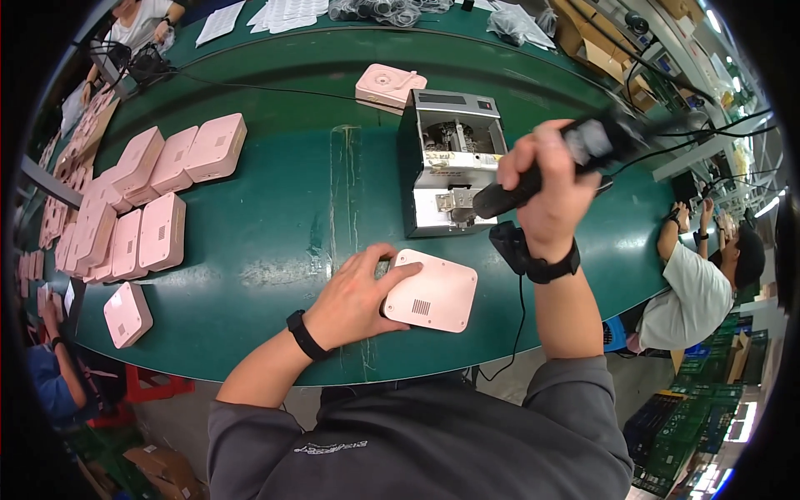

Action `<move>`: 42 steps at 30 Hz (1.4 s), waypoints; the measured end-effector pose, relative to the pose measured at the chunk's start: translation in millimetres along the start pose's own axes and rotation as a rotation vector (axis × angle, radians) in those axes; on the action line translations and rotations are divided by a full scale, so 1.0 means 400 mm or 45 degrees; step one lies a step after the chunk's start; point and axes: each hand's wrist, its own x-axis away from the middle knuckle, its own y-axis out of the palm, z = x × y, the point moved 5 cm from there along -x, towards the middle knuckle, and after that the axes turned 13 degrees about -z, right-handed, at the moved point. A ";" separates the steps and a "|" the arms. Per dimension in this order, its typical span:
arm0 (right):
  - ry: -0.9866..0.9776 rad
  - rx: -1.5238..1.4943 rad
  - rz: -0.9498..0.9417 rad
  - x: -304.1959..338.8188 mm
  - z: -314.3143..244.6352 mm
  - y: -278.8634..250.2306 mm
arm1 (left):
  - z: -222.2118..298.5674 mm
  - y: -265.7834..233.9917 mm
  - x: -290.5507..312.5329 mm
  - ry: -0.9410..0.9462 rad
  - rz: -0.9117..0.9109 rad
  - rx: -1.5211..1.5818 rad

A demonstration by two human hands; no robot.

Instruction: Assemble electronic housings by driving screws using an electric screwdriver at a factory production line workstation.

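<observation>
A pale pink plastic case (446, 287) with rounded corners, corner holes and a small slotted vent lies flat on the green table near its front edge. My left hand (350, 300) grips its left side, thumb on top and fingers curled at the edge. My right hand (550, 196) is wrapped round a black electric screwdriver (596, 142), tilted and partly blurred. Its lower end is over the front of a screw feeder (446, 179), a dark box with an open top and a metal outlet. Whether the tip touches the outlet, I cannot tell.
Several pink cases (162, 229) are piled at the left, with a single case (127, 315) nearer the front edge. Another pink part (387, 83) lies behind the feeder. A black cable (521, 325) hangs over the front edge. Co-workers sit left and right.
</observation>
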 end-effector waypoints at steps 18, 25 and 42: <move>0.083 -0.101 -0.058 0.124 -0.040 -0.025 | -0.009 0.011 0.013 -0.009 0.297 -0.006; 0.097 -0.118 -0.061 0.129 0.012 -0.010 | -0.010 0.016 0.010 -0.034 0.271 -0.011; 0.090 -0.078 -0.059 0.085 -0.010 -0.006 | -0.028 0.006 0.014 -0.044 0.142 0.073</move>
